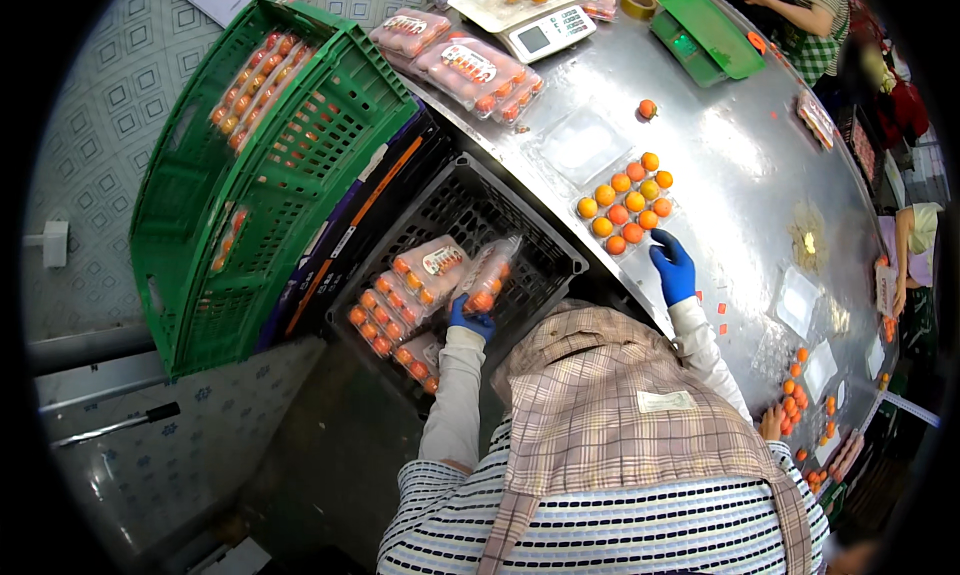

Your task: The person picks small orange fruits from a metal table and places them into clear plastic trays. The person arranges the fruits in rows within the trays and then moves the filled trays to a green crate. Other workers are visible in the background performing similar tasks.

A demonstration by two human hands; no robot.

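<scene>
Step in hand, by our guess: stowing a filled pack in the crate, w/ a 2nd batch waiting up top.

Our L grip (474, 320) (blue glove) is clamped on the near end of a clear pack (490, 272) of orange-red fruit; the fingers underneath are mostly hidden, so we can't tell how far they wrap. That pack's inside the black crate (524, 212), tilted, its far end toward the crate's far side, just beside the other filled packs (400, 297) grouped on the L. Can't tell if it's resting on anything yet.

Our R grip (675, 265) (also blue-gloved) is at the tabletop (740, 215), holding nothing AFAICT: fingers apart, loosely curved, tips just beside the corner of the neat rows of fruit (635, 202). Contact there, can't tell. An empty clear plastic piece (585, 147) lies just beyond those rows; joined or separate, can't say. Farther off: 1 loose fruit (648, 109), the scale (545, 30) w/ a few fruit on its pan, & stacked packs (470, 70) near it.

Next move, we'd judge, calls for the L grip to bring the pack down level alongside its neighbours, w/o squashing them, & to let go only once it's supported. Meanwhile the R grip should stay light, s.t. the rows don't get nudged out of line.
</scene>
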